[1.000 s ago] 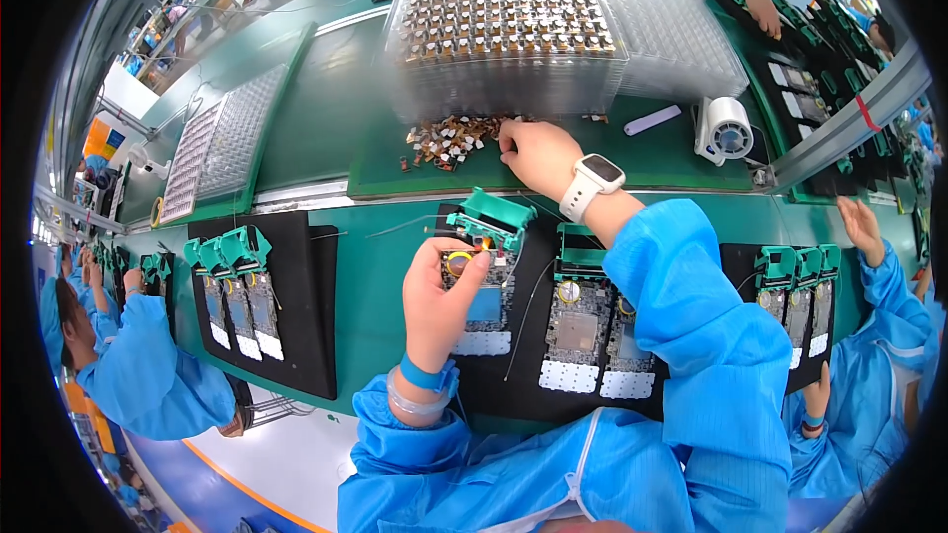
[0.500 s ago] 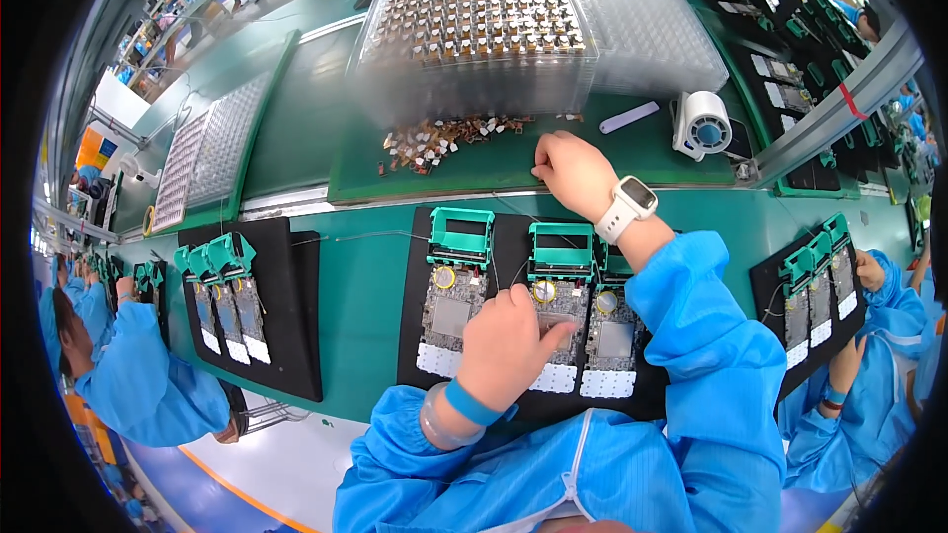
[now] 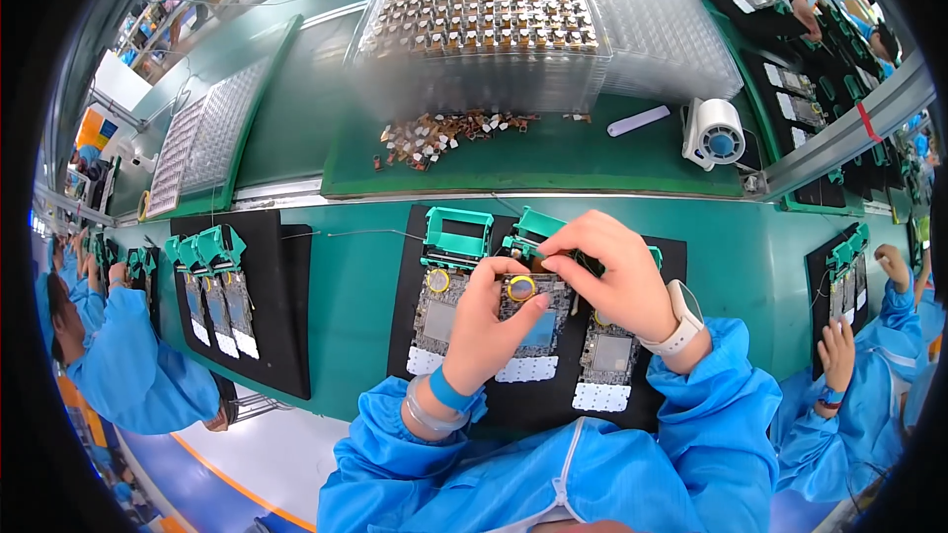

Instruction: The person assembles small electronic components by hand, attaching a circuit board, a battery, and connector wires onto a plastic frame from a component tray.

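Note:
My left hand (image 3: 486, 326) grips the middle circuit board (image 3: 541, 331) by its sides, thumb on the right and fingers on the left. A round coin cell with a yellow rim (image 3: 521, 287) shows on this board. My right hand (image 3: 614, 271) is closed in a pinch at the board's top end, beside a tilted green plastic frame (image 3: 539, 224); the small thing in its fingertips is mostly hidden. A second board (image 3: 436, 321) lies to the left and a third board (image 3: 605, 349) to the right. All rest on a black foam mat (image 3: 541, 399).
Beyond the bench ledge lie a pile of small flex parts (image 3: 434, 138), a filled clear tray (image 3: 474, 15), another transparent tray (image 3: 660, 30), a pale strip (image 3: 638, 121) and a white fan (image 3: 717, 133). Co-workers sit left and right, with boards on a mat (image 3: 242, 316) at left.
My right hand has come back from beside the parts pile to the middle board's top end. My left hand has shifted slightly and now grips that board, which has moved left and tilted.

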Available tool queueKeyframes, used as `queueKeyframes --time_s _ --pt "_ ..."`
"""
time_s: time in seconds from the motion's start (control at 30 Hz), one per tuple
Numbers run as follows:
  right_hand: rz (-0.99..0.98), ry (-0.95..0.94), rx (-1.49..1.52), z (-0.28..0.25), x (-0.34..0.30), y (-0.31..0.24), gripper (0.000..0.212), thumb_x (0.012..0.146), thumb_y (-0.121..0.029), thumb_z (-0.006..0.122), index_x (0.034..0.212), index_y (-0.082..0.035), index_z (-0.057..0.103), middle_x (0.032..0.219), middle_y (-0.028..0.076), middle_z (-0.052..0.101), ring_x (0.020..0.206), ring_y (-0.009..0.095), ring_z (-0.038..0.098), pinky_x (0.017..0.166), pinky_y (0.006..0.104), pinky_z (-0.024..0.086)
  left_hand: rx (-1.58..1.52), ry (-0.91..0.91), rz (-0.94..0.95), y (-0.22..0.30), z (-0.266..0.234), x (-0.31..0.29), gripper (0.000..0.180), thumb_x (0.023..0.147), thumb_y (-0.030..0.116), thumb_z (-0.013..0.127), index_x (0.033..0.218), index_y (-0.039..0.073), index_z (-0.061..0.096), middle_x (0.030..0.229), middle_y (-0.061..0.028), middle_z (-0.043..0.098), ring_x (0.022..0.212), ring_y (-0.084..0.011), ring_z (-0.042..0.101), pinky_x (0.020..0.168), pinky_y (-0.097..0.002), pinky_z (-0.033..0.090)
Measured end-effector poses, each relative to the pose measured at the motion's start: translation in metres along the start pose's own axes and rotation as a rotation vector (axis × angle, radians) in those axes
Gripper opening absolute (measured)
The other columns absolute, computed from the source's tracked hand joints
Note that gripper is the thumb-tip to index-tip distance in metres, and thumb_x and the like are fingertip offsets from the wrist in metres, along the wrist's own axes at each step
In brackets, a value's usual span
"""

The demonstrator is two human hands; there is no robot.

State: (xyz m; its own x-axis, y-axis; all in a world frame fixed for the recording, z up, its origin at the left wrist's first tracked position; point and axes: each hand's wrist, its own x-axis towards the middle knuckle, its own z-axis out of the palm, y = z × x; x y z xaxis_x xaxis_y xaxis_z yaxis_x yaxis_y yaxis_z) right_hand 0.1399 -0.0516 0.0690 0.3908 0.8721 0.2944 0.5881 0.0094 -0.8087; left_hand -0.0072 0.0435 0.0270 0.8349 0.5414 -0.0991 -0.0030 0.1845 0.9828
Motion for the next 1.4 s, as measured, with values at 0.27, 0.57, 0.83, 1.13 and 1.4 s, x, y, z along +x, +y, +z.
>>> queueKeyframes --time_s 0.27,0.57,0.83,1.13,1.4 --pt "-0.193 -0.035 -0.016 -0.002 0.0 -0.001 0.018 0.075 -0.001 0.062 0.091 -0.007 0.065 0.082 0.007 0.061 0.079 0.026 0.056 0.072 0.0366 0.044 -0.1 0.028 -0.073 0.003 0.002 -0.003 0.026 0.082 0.0 0.065 0.104 0.002 0.052 0.084 0.0027 0.052 0.078 -0.0033 0.048 0.068 -0.017 0.04" --pt "-0.212 -0.064 -0.077 -0.002 -0.002 0.0 0.019 0.076 -0.003 0.064 0.094 -0.008 0.065 0.082 0.005 0.06 0.083 0.025 0.055 0.075 0.0362 0.043 -0.07 0.036 -0.072 0.004 0.004 -0.004 0.026 0.082 0.0 0.065 0.104 0.003 0.052 0.082 0.0032 0.052 0.076 -0.0023 0.048 0.065 -0.0162 0.039" --pt "-0.167 -0.07 0.013 -0.002 -0.003 0.0 0.017 0.076 -0.003 0.064 0.092 -0.007 0.064 0.082 0.006 0.06 0.082 0.025 0.055 0.075 0.0358 0.043 -0.064 0.033 -0.064 0.004 0.003 -0.005 0.026 0.082 0.0 0.065 0.103 0.003 0.052 0.083 0.0027 0.053 0.076 -0.0026 0.049 0.066 -0.0168 0.04" --pt "-0.002 -0.125 0.181 0.001 -0.008 -0.003 0.03 0.074 0.004 0.057 0.102 -0.006 0.058 0.083 0.005 0.058 0.084 0.025 0.052 0.078 0.0358 0.042 -0.15 0.063 -0.047 0.008 0.007 -0.007 0.019 0.085 0.001 0.063 0.1 0.002 0.052 0.086 0.0005 0.056 0.077 -0.0036 0.051 0.067 -0.0175 0.042" --pt "0.053 -0.156 0.283 0.006 -0.009 -0.005 0.031 0.07 0.011 0.053 0.096 -0.006 0.054 0.083 0.006 0.053 0.089 0.025 0.049 0.082 0.0346 0.04 -0.052 0.123 0.092 0.0 0.011 -0.012 0.017 0.085 0.0 0.062 0.099 0.002 0.052 0.086 -0.0011 0.058 0.078 -0.0028 0.051 0.066 -0.0168 0.042"
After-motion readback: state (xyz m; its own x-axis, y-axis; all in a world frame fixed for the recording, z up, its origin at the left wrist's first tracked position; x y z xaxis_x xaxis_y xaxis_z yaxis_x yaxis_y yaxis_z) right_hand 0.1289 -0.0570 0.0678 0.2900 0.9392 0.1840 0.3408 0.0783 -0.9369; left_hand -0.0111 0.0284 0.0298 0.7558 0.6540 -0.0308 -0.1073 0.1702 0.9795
